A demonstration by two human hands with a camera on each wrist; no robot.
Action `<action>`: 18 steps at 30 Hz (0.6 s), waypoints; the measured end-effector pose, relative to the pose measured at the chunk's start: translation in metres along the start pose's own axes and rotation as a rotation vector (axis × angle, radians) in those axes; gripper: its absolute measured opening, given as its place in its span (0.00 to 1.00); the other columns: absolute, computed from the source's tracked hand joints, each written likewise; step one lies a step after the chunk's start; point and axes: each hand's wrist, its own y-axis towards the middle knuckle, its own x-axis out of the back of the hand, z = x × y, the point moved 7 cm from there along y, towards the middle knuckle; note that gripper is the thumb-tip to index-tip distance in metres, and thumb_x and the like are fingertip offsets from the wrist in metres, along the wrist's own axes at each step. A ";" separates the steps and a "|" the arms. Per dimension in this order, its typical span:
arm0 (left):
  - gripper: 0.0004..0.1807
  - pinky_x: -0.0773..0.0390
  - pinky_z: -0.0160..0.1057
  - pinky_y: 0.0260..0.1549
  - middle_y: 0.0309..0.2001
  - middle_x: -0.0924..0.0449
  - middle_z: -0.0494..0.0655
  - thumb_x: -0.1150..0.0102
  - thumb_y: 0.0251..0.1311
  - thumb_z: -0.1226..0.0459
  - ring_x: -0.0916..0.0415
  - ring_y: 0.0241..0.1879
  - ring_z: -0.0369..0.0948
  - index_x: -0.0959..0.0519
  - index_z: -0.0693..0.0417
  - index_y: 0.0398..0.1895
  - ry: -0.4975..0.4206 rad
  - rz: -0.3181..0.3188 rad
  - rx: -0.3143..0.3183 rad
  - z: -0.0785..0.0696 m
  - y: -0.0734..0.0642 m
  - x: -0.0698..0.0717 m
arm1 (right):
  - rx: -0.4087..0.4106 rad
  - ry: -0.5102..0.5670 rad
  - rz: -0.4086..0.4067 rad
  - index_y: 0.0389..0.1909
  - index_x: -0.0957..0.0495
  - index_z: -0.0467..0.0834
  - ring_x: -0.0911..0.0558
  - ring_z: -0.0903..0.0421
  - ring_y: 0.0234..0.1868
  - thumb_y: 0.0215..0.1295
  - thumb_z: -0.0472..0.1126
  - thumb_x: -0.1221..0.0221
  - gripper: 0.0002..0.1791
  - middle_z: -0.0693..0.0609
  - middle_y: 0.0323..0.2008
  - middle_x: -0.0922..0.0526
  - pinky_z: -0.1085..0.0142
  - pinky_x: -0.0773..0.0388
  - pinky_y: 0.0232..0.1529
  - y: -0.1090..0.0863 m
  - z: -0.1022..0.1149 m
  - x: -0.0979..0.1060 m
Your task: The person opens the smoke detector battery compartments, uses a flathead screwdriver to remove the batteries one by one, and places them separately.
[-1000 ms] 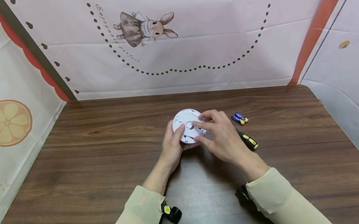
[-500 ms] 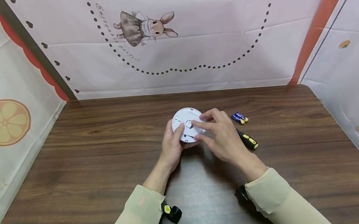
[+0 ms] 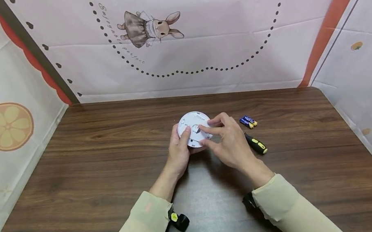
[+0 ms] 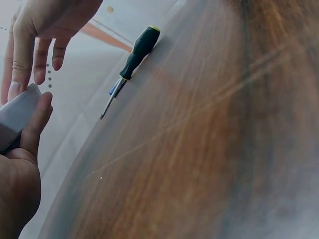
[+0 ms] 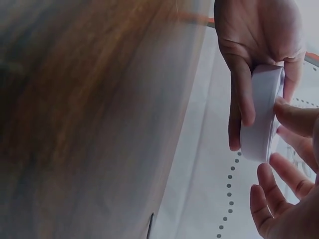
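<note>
A round white device (image 3: 191,119), a flat disc with small slots and a hole in the middle of its face, is held above the table. My left hand (image 3: 176,151) grips it from the left, thumb on the face and fingers underneath. Across its right side my right hand (image 3: 230,141) spreads thumb and fingers, with the index finger near the centre hole and another finger at the rim. The right wrist view shows the device (image 5: 259,114) edge-on, its thick side wall against the left fingers. Only a corner of the device (image 4: 20,117) appears in the left wrist view.
Right of the hands lies a black and yellow screwdriver (image 3: 257,144), its shaft hidden behind the right hand in the head view. Two blue and yellow batteries (image 3: 248,122) lie beyond it. Printed white cloth (image 3: 214,24) stands along the far edge of the wooden table (image 3: 110,154).
The device has risen very slightly in the head view, and the dark slit by the right thumb has faded from sight. Both hands keep nearly the same places.
</note>
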 end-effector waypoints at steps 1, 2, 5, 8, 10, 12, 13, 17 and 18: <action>0.17 0.09 0.43 0.39 0.52 0.22 0.50 0.61 0.82 0.61 0.14 0.40 0.38 0.41 0.57 0.67 0.004 -0.005 -0.003 0.000 0.000 0.000 | 0.002 0.003 -0.008 0.53 0.12 0.48 0.21 0.45 0.51 0.54 0.42 0.21 0.23 0.44 0.52 0.20 0.53 0.25 0.48 0.000 0.000 0.000; 0.17 0.09 0.42 0.38 0.51 0.22 0.49 0.61 0.82 0.61 0.14 0.40 0.37 0.41 0.58 0.66 0.009 -0.012 -0.006 0.000 0.000 0.001 | 0.007 0.003 -0.015 0.52 0.12 0.48 0.21 0.45 0.51 0.54 0.42 0.21 0.23 0.44 0.52 0.20 0.53 0.25 0.48 -0.001 0.000 0.000; 0.17 0.09 0.40 0.36 0.48 0.21 0.47 0.60 0.82 0.61 0.15 0.38 0.37 0.40 0.58 0.66 0.026 -0.035 -0.014 0.000 0.000 0.002 | 0.023 0.014 -0.037 0.52 0.12 0.48 0.20 0.45 0.49 0.54 0.42 0.21 0.23 0.43 0.51 0.20 0.53 0.24 0.47 -0.002 0.002 -0.001; 0.17 0.10 0.39 0.34 0.46 0.21 0.46 0.59 0.81 0.60 0.15 0.37 0.36 0.39 0.58 0.65 0.047 -0.052 -0.017 0.000 0.000 0.003 | 0.029 0.021 -0.052 0.52 0.11 0.47 0.18 0.45 0.48 0.53 0.42 0.21 0.23 0.43 0.50 0.20 0.53 0.22 0.46 -0.003 0.003 -0.001; 0.17 0.10 0.39 0.34 0.46 0.21 0.46 0.59 0.81 0.59 0.15 0.37 0.36 0.38 0.58 0.65 0.056 -0.056 -0.020 0.000 0.000 0.003 | 0.024 0.020 -0.060 0.51 0.11 0.48 0.18 0.45 0.48 0.53 0.43 0.20 0.23 0.43 0.50 0.21 0.53 0.21 0.45 -0.003 0.004 -0.001; 0.17 0.10 0.39 0.34 0.47 0.21 0.47 0.58 0.82 0.59 0.15 0.37 0.36 0.38 0.58 0.65 0.067 -0.058 -0.024 -0.001 0.000 0.003 | 0.014 0.013 -0.063 0.51 0.11 0.48 0.17 0.45 0.47 0.53 0.44 0.20 0.23 0.43 0.49 0.21 0.53 0.21 0.44 -0.004 0.003 -0.002; 0.17 0.10 0.40 0.34 0.47 0.21 0.47 0.58 0.82 0.58 0.15 0.37 0.36 0.38 0.58 0.65 0.070 -0.057 -0.026 -0.001 0.000 0.003 | 0.009 0.009 -0.064 0.51 0.11 0.49 0.17 0.45 0.47 0.53 0.44 0.20 0.23 0.43 0.49 0.21 0.54 0.21 0.43 -0.004 0.003 -0.002; 0.18 0.10 0.39 0.34 0.47 0.21 0.47 0.58 0.82 0.58 0.15 0.38 0.35 0.38 0.58 0.64 0.084 -0.063 -0.034 -0.001 0.000 0.002 | 0.002 -0.008 -0.086 0.50 0.11 0.49 0.16 0.44 0.44 0.52 0.45 0.20 0.22 0.43 0.49 0.21 0.54 0.22 0.39 -0.005 0.004 -0.001; 0.18 0.10 0.39 0.33 0.47 0.21 0.47 0.58 0.82 0.58 0.15 0.38 0.35 0.38 0.58 0.64 0.088 -0.066 -0.036 -0.002 0.000 0.002 | -0.001 -0.011 -0.091 0.50 0.11 0.49 0.16 0.45 0.43 0.52 0.45 0.20 0.22 0.44 0.49 0.21 0.54 0.23 0.39 -0.005 0.005 -0.001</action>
